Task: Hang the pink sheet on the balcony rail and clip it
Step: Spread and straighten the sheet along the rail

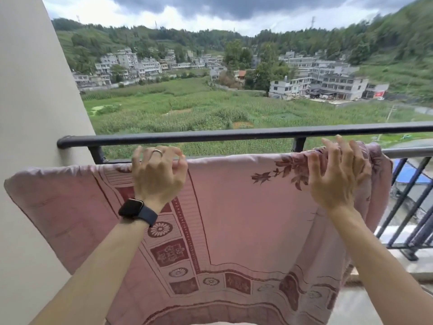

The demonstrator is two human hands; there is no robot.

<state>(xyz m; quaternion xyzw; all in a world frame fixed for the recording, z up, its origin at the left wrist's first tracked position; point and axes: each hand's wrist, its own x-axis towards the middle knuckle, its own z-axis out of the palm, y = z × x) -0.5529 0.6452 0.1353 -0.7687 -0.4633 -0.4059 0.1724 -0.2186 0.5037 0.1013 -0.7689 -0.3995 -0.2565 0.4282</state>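
- 1 beige wall (28,113) is occupying the left edge of the view; the top rail is meeting it there.
- 2 horizontal rails are showing: 1 dark top rail (234,134) is running across the full width, and 1 lower rail (407,152) is showing bare only at the right.
- 1 pink sheet (246,207) with dark red borders and floral print is hanging draped over the lower rail, its near side falling toward the person.
- The sheet's left end is sagging below the rail line near the wall; its right end is lying bunched on the rail.
- 1 left hand (159,174) is resting at the sheet's top fold, fingers curled and pinching the cloth at the rail.
- 1 ring (157,152) is sitting on 1 finger of the left hand, and 1 black smartwatch (137,211) is sitting on the left wrist.
- 1 right hand (337,177) is resting on the bunched cloth near the sheet's right end, fingers spread and bent, pressing on the fabric; whether it is gripping cannot be told.
- Several dark vertical balusters (407,198) are standing below the lower rail at the right.
- 0 clips are showing on the sheet.
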